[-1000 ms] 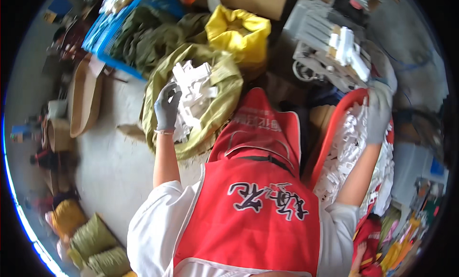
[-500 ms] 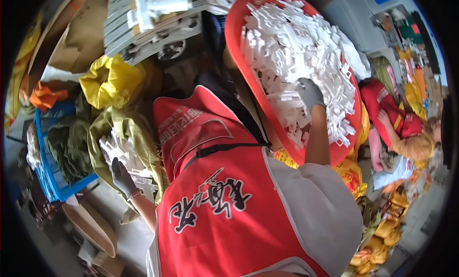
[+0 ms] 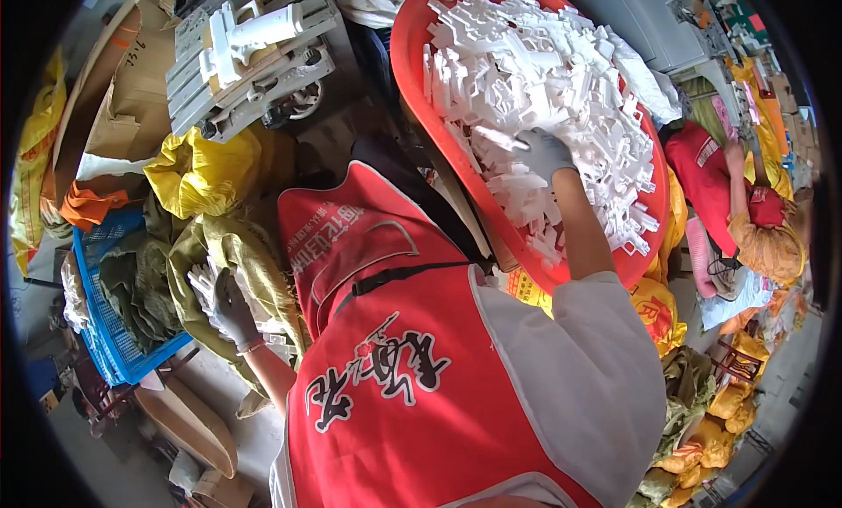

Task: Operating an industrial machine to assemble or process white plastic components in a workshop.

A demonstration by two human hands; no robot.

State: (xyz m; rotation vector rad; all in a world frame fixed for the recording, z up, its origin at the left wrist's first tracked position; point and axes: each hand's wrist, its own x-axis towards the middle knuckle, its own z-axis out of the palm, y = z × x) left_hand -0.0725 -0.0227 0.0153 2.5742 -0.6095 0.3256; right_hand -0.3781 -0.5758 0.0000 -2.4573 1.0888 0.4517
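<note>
My right hand (image 3: 545,154), in a grey glove, grips a slim white plastic piece (image 3: 500,139) above a heap of similar angular white pieces (image 3: 526,65). The heap fills a large red oval tub (image 3: 410,78) ahead and to the right. On the left, my gloved left hand (image 3: 231,312) is open, its fingers stretched over the mouth of an olive woven sack (image 3: 250,254). White pieces show inside that sack, partly hidden by the hand.
A slatted grey stand (image 3: 197,78) bears a white pistol-shaped piece (image 3: 254,39) at far left. Nearby are a yellow sack (image 3: 197,170) and a blue crate (image 3: 118,355) with olive cloth. Another person in red (image 3: 702,170) is at right, beside yellow sacks (image 3: 702,447).
My right hand has moved slightly left and now holds a white piece out from the heap. My left hand has turned, its fingers spreading over the sack. The view has shifted a little.
</note>
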